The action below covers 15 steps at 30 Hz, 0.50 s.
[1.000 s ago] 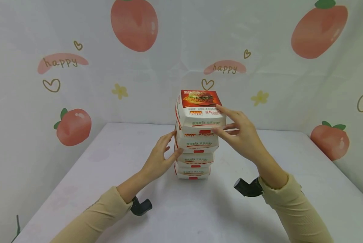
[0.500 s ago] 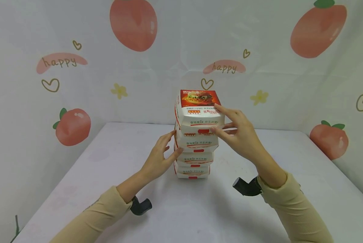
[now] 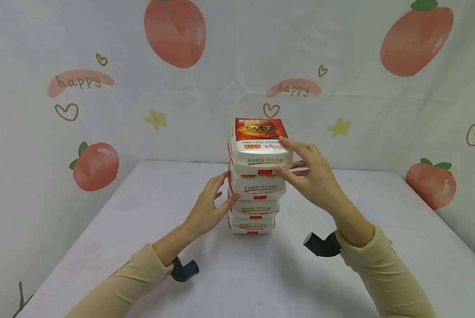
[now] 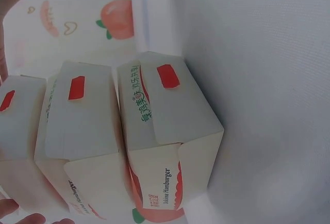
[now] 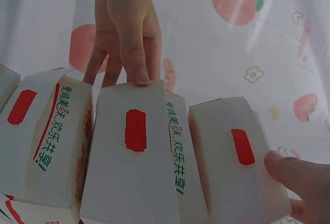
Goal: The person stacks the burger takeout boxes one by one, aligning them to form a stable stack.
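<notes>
Several white paper hamburger boxes stand in one upright stack mid-table. The top hamburger box (image 3: 261, 152) has a red burger picture on its lid and sits slightly askew over the second box (image 3: 257, 187). My right hand (image 3: 316, 176) grips the top box at its right front corner, thumb on the front flap and index finger on the lid. My left hand (image 3: 205, 210) rests against the left side of the stack with fingers extended; in the right wrist view its thumb (image 5: 138, 72) lies at the second box's edge. The bottom box (image 4: 170, 126) rests on the table.
The stack stands on a white-covered table (image 3: 158, 185) with a printed cloth backdrop (image 3: 229, 53) behind it. Black wrist cameras hang below both forearms, the left one (image 3: 185, 270) and the right one (image 3: 322, 245).
The top hamburger box has shifted slightly left over the stack, with my right hand moving along with it. My left hand has stayed against the stack.
</notes>
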### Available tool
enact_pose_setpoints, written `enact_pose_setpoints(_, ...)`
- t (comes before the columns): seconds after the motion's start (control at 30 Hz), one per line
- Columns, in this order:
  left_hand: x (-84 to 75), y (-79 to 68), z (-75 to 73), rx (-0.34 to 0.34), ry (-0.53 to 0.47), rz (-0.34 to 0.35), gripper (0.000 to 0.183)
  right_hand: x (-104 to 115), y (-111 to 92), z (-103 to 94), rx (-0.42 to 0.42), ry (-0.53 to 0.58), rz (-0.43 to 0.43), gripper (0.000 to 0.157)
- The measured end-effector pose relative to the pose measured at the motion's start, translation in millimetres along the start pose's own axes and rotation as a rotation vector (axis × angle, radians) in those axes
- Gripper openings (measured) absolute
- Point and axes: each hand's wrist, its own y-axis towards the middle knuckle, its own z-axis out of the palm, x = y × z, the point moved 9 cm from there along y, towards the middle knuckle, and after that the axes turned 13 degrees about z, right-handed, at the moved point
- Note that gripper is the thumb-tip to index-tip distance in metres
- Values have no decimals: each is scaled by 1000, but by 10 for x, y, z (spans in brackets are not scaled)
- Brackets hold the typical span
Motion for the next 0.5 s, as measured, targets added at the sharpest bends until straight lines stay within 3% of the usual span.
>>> enact_pose_setpoints(0.5, 8, -16, -5, -7, -5, 2, 64, -2, -4, 23, 21, 3, 13, 64)
